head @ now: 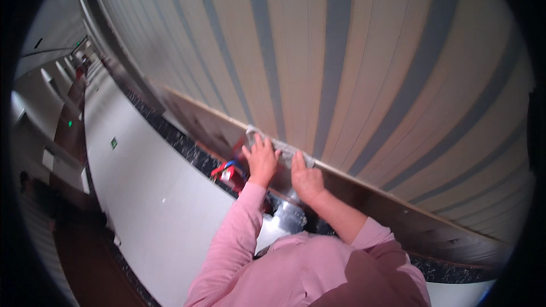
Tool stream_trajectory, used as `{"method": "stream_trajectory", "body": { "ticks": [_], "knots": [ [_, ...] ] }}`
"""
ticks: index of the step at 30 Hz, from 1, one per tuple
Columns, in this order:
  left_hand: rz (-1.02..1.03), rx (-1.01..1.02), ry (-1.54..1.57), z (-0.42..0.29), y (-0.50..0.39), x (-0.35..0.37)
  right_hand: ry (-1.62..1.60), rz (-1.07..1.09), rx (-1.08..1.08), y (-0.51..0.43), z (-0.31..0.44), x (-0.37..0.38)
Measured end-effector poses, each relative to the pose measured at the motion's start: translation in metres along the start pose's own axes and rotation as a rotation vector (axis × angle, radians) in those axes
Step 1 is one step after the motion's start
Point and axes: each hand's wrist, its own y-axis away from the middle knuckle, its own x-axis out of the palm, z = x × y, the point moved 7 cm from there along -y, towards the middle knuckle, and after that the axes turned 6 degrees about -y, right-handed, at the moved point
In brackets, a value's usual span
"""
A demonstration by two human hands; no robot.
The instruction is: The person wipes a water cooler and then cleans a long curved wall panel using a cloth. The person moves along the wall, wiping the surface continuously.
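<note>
A pale grey cloth (pixel 288 150) lies along the light trim at the top of the brown wall panel (pixel 362 198). My left hand (pixel 261 160) rests on the cloth's left part with its fingers spread. To its right, my right hand (pixel 307 180) touches the cloth with an extended finger, the other fingers curled in. Whether those curled fingers pinch any cloth is hidden. Striped wallpaper (pixel 294 51) rises above the trim.
Below my left forearm stands a red object (pixel 229 175) with a blue part. A shiny metal surface (pixel 290 215) is low before me. A black speckled border (pixel 170 134) edges the white corridor floor (pixel 140 179). At far left is a dark, blurred shape (pixel 68 204).
</note>
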Motion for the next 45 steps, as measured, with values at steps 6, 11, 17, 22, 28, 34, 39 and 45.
{"method": "stream_trajectory", "body": {
  "ticks": [6, 11, 17, 22, 28, 34, 39, 45],
  "knots": [
    [-0.056, 0.058, 0.108, 0.006, 0.002, 0.008, 0.068, 0.000, 0.001, -0.003, 0.000, 0.007],
    [-0.048, 0.066, 0.228, 0.016, -0.004, 0.019, 0.027, 0.084, 0.018, 0.000, -0.009, 0.005],
    [-0.209, 0.050, 0.283, 0.015, -0.013, 0.013, -0.009, -0.014, -0.047, 0.001, -0.008, 0.008],
    [-0.166, 0.025, 0.142, 0.003, -0.017, 0.011, -0.136, -0.016, -0.058, -0.011, -0.018, 0.012],
    [-0.210, 0.080, 0.013, -0.011, -0.018, 0.000, -0.356, 0.077, 0.119, -0.008, -0.035, 0.014],
    [-0.152, 0.188, -0.071, -0.034, -0.021, -0.005, -0.276, 0.036, 0.010, 0.009, -0.045, -0.009],
    [-0.185, 0.205, -0.004, -0.042, -0.021, -0.006, -0.228, -0.091, -0.075, 0.024, -0.055, -0.039],
    [-0.145, 0.174, 0.088, -0.034, -0.017, 0.000, -0.151, -0.205, -0.057, 0.027, -0.053, -0.067]
  ]
}}
